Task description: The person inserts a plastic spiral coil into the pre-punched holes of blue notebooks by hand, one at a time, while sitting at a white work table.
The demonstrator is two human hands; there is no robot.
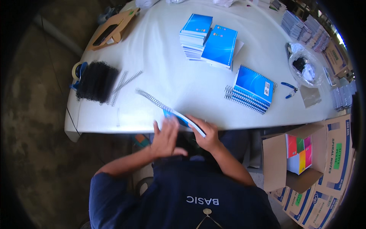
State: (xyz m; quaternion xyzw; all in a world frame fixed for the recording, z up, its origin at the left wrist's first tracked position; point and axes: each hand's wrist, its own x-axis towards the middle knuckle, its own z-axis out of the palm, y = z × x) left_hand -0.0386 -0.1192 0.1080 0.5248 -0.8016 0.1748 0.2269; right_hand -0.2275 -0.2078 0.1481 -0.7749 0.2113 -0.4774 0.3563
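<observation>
My right hand [207,134] grips a thin blue notebook [193,124], tilted on edge at the table's front edge. From the notebook's far left end a dark wire spiral coil [151,98] sticks out, partly along the notebook's spine. Beside the notebook, my left hand [164,139] is slightly blurred, its fingers spread and holding nothing; whether a fingertip touches the cover I cannot tell. Two loose spiral coils [127,82] lie to the left, next to a thick bundle of black coils [98,82]. A pile of spiral-bound blue notebooks [253,86] lies to the right.
Stacks of blue-covered pads [220,45] stand farther back on the white table [160,49]. Blue-handled cutters [291,91] and a plastic bag [305,66] lie at right. A tape dispenser [76,72] sits left. An open carton [274,164] with colourful notebooks stands lower right.
</observation>
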